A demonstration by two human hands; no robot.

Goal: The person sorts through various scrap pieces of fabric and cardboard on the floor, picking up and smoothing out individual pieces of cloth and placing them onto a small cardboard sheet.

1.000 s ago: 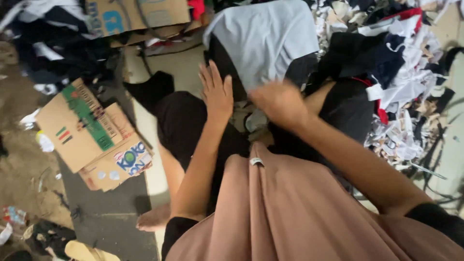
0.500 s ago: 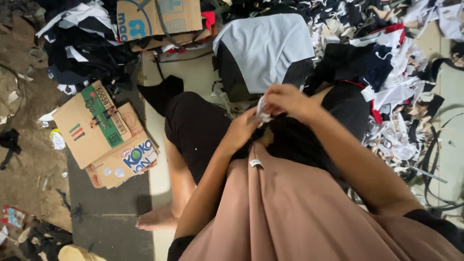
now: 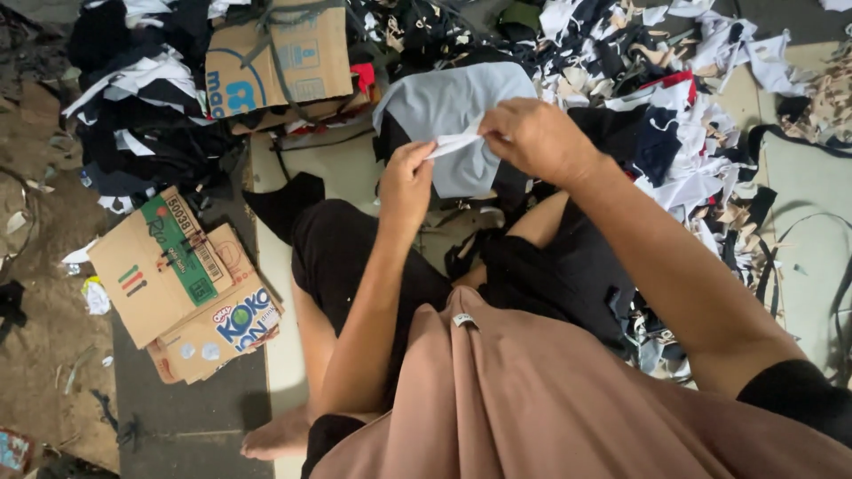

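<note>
Head view, both hands (image 3: 470, 155) pinching white cloth strip (image 3: 454, 144), flattened green-labelled carton (image 3: 155, 262) left.

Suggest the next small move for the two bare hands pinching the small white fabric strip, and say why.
Probably draw the hands apart to pull the small white fabric strip taut: the left hand and right hand each pinch one end, and it sags slightly between them above the grey cloth.

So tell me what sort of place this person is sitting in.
Probably an informal textile-scrap sorting spot on a floor. Heaps of cut fabric scraps lie around, flattened cardboard boxes sit on the ground, and both hands, left hand and right hand, hold a small white cloth strip.
</note>
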